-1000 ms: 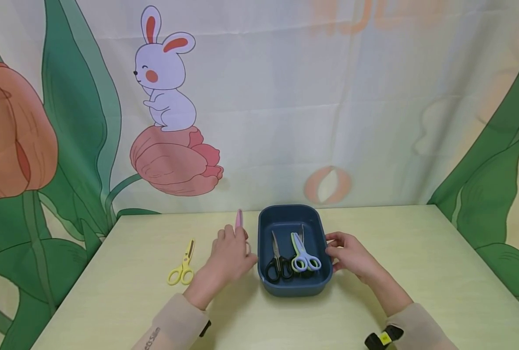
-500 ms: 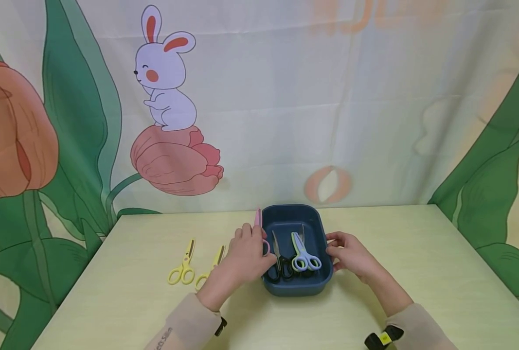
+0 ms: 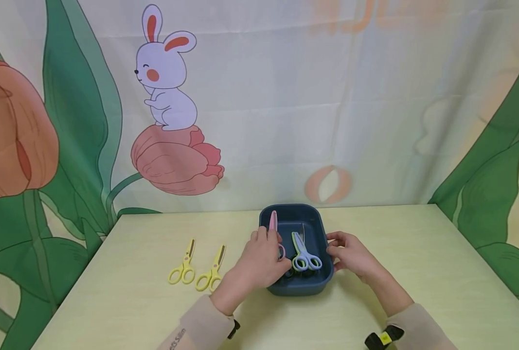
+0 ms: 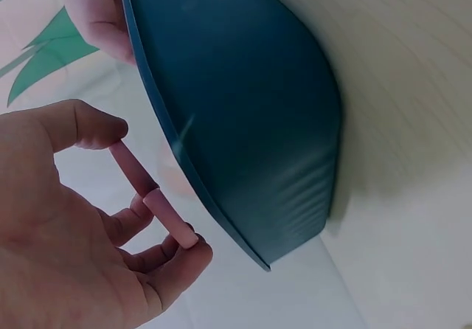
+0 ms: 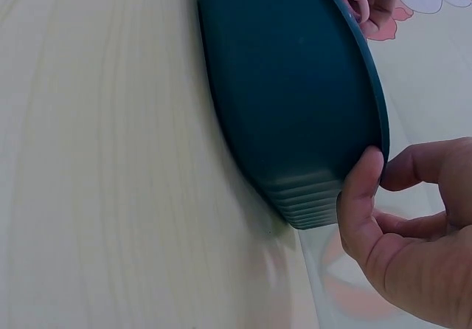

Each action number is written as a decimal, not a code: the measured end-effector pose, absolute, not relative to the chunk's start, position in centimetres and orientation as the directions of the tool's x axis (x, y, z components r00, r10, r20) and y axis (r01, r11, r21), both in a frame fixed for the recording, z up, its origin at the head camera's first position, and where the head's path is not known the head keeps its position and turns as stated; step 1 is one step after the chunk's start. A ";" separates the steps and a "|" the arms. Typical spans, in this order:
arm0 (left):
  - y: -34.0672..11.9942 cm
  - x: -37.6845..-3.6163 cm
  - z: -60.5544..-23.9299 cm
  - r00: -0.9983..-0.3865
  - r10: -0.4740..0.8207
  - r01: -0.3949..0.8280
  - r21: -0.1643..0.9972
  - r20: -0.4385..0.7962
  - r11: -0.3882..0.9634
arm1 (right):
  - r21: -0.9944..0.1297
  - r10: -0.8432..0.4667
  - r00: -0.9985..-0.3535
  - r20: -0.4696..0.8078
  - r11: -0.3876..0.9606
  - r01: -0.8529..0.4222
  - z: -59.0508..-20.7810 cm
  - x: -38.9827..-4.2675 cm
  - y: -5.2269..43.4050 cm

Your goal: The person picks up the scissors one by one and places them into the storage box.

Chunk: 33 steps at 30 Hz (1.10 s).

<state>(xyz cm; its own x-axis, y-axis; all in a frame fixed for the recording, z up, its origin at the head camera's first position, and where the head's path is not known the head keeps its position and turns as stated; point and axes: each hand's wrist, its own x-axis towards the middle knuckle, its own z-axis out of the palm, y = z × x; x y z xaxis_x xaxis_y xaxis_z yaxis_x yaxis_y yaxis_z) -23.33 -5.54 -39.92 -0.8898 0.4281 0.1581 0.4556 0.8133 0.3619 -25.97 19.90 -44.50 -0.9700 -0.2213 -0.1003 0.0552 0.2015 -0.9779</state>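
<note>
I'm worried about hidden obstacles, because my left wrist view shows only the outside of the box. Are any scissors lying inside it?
Observer: Yes, the head view shows pale blue scissors lying inside the blue box.
Operator: Any more outside it?
Observer: Two yellow pairs, the first and the second, lie on the table to the left of the box.
Operator: And which way does the held pair point?
Observer: In the head view, the tip of the pink scissors in the left hand points toward the table's far edge.
</note>
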 end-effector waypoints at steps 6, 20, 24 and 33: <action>-4.6 -23.3 -40.3 -0.883 0.443 0.468 0.370 0.155 0.803 | -0.978 -0.221 -0.970 -0.098 0.203 0.052 -44.6 -26.0 19.9; -3.3 -23.7 -41.4 -0.900 0.436 0.408 0.341 -0.006 0.847 | -0.978 -0.223 -0.970 -0.098 0.201 0.053 -45.0 -25.9 19.9; -2.9 -24.0 -41.8 -0.907 0.418 0.385 0.304 -0.050 0.872 | -0.978 -0.224 -0.970 -0.100 0.201 0.054 -45.0 -25.9 19.9; -1.7 -23.9 -40.8 -0.914 0.384 0.354 0.206 -0.131 0.912 | -0.979 -0.219 -0.971 -0.097 0.199 0.053 -44.8 -26.1 19.9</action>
<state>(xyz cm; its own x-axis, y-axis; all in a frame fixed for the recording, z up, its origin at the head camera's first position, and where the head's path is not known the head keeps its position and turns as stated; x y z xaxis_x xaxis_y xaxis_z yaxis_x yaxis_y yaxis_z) -23.90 -1.68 -40.76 -0.9138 0.3845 -0.1308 0.3542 0.9121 0.2062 -26.06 19.87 -44.79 -0.9710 -0.2187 -0.0966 0.0525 0.1987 -0.9786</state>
